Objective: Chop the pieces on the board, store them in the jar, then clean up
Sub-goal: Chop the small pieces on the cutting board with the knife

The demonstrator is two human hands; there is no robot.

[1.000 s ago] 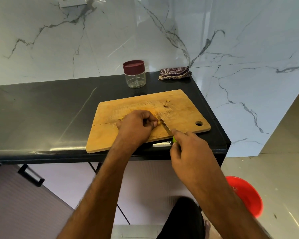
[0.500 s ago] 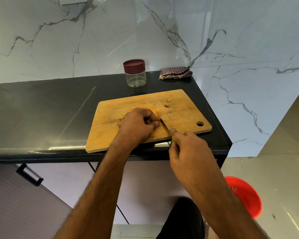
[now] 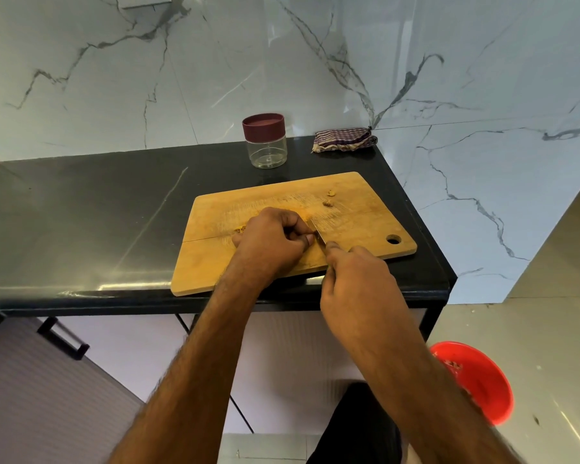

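A wooden cutting board lies on the black counter. My left hand sits curled over small yellowish pieces at the board's middle, pinching them under its fingertips. My right hand grips a knife whose blade rests on the board right beside my left fingers; the handle is hidden in my fist. Two loose bits lie further back on the board. A clear jar with a maroon lid stands behind the board, closed.
A folded checked cloth lies at the counter's back right corner against the marble wall. A red bucket stands on the floor at the right, below the counter's edge. A dark cabinet handle shows at the lower left.
The knife blade has shifted slightly along the pieces under my left fingers. Both hands stay in nearly the same place on the board.
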